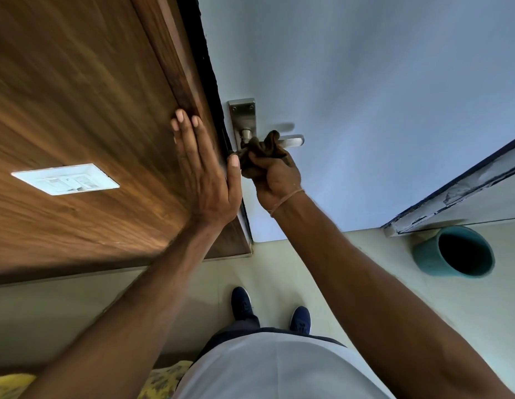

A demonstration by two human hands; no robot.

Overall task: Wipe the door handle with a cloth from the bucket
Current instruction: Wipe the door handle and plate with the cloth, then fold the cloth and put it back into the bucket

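A silver lever door handle [294, 140] on a steel backplate [242, 113] sits on the pale blue door [365, 96]. My right hand [275, 175] is shut on a dark brown cloth [263, 149], pressed against the handle's stem so that the inner part of the lever is hidden. My left hand [201, 171] lies flat with fingers spread against the wooden door frame [175, 70], its thumb near the door's edge. The teal bucket [454, 251] stands on the floor at the right, its inside dark.
A white switch plate [64, 180] is set in the wooden panel at left. A second frame edge [463, 191] runs behind the bucket. My two blue shoes [241, 303] stand on the pale floor. Yellow patterned fabric [164, 378] lies at the bottom left.
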